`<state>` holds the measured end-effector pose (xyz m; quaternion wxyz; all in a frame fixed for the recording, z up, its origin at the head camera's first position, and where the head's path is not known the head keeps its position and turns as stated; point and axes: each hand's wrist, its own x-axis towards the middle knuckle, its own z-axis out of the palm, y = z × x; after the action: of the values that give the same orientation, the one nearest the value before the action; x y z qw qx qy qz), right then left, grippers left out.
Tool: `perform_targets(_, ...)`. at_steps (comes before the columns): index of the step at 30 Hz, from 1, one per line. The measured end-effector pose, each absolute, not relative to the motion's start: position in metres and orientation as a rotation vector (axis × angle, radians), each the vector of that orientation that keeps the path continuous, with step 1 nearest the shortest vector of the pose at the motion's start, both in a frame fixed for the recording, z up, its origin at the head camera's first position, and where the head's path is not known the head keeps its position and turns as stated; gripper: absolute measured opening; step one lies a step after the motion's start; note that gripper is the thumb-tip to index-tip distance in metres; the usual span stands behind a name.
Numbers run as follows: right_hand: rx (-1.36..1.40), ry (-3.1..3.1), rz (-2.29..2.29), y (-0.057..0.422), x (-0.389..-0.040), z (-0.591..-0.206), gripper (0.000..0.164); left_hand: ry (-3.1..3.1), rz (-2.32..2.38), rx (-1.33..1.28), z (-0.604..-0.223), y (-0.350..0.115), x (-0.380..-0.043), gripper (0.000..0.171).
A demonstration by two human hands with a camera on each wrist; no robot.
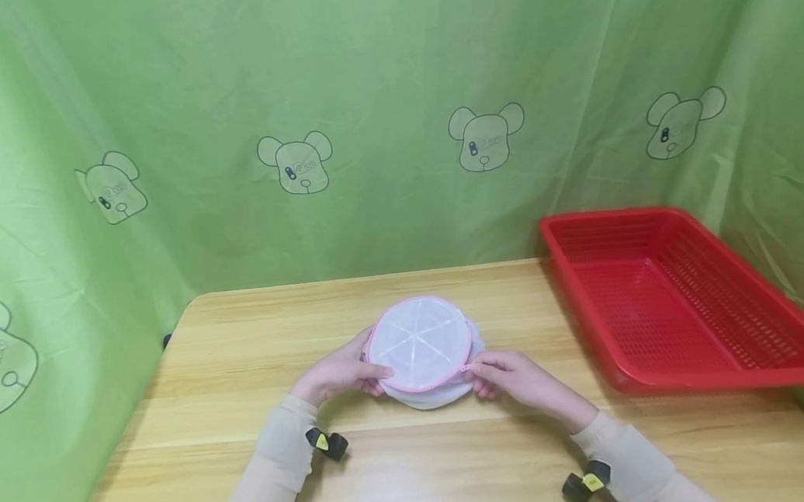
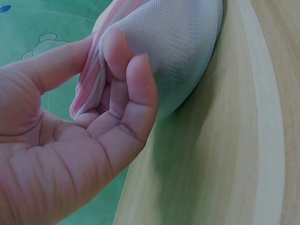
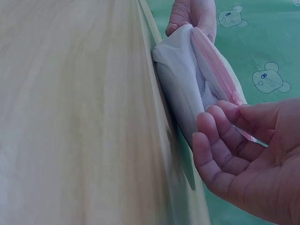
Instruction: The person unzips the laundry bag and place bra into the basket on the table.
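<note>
A round white mesh laundry bag [image 1: 418, 341] with a pink zipper [image 2: 89, 75] around its top is held just over or on the table; spoke-like pale lines cross its flat lid. My left hand [image 1: 343, 372] grips the bag's left edge, thumb on the lid and fingers curled under the rim. At the front right edge, my right hand [image 1: 516, 379] pinches the small zipper pull [image 1: 465, 368] between thumb and index finger. In the right wrist view, the other fingers of that hand curl loosely beside the bag's mesh side [image 3: 180, 82].
A red slotted plastic basket [image 1: 590, 331] stands at the table's right side. Around the wooden table [image 1: 254, 331] hangs a green curtain [image 1: 375, 66] printed with bear faces. Each sleeved wrist carries a small black camera.
</note>
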<state>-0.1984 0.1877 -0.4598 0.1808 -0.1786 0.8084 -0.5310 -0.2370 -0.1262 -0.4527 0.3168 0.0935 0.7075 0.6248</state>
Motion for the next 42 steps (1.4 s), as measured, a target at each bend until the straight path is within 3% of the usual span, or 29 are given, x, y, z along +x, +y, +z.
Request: perform_targets(42, -0.449, 2.296, -1.56, 0.1896, -0.2015, -0.459, 0.03, 1.862, 1.644, 0.265, -0.4539, -0.1281, -0.2384, 0.099)
